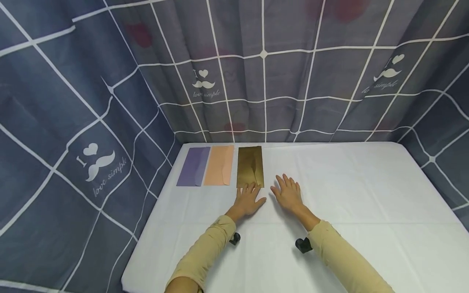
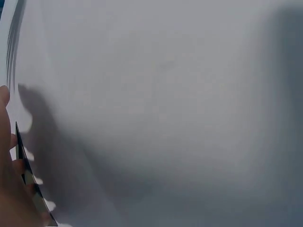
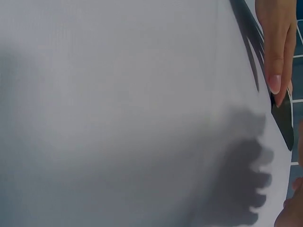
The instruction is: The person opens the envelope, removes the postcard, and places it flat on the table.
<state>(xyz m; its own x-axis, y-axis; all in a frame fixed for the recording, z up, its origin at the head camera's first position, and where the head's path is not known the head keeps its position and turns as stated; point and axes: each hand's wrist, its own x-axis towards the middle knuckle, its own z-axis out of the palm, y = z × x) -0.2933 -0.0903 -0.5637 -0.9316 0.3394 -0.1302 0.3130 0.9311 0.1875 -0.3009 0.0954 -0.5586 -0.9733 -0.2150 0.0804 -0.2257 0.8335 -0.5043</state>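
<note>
At the far side of the white table lies a gold envelope (image 1: 250, 162), its flap line running along its right part. The spread fingertips of my left hand (image 1: 247, 202) rest on its near edge. My right hand (image 1: 288, 195) is held over the cloth just right of the envelope, fingers extended, holding nothing. In the left wrist view, the left hand (image 2: 10, 184) shows at the left edge beside the envelope's dark edge (image 2: 34, 184). The right wrist view catches part of the right hand (image 3: 292, 210) at the lower right, with the envelope (image 3: 283, 118) under the left fingers.
Left of the gold envelope, an orange envelope (image 1: 218, 165) and a purple envelope (image 1: 193, 167) lie side by side. White cloth covers the table (image 1: 366, 195). Blue-grey checked curtains (image 1: 242, 81) hang behind and at both sides. Dark wrist devices (image 1: 303, 245) sit beneath the sleeves.
</note>
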